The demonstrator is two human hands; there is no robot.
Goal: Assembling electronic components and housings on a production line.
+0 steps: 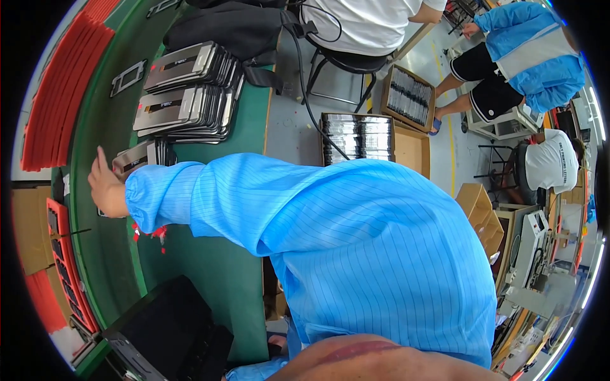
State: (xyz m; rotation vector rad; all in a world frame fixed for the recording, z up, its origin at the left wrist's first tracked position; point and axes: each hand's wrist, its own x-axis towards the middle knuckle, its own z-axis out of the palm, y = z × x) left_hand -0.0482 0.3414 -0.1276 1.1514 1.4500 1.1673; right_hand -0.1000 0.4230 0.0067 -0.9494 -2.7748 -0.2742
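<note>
My right hand (105,185), at the end of a blue striped sleeve, reaches over the green bench strip with its fingers stretched out. Just beside it stands a short stack of flat silver-and-dark panels (136,157), partly hidden by the sleeve. The edge of something flat shows under the wrist; the hand covers most of it. Further up lie two taller stacks of similar panels (166,109), (181,66). Of my left hand (277,341), only a small patch of skin shows low in the view near a blue cuff, and its fingers are hidden.
Red trays (67,89) are piled at the far left, with another red tray (65,263) holding dark pieces below. A black box-shaped device (171,330) stands on the green table (238,298). Cartons of panels (406,95) sit on the floor; several people are nearby.
</note>
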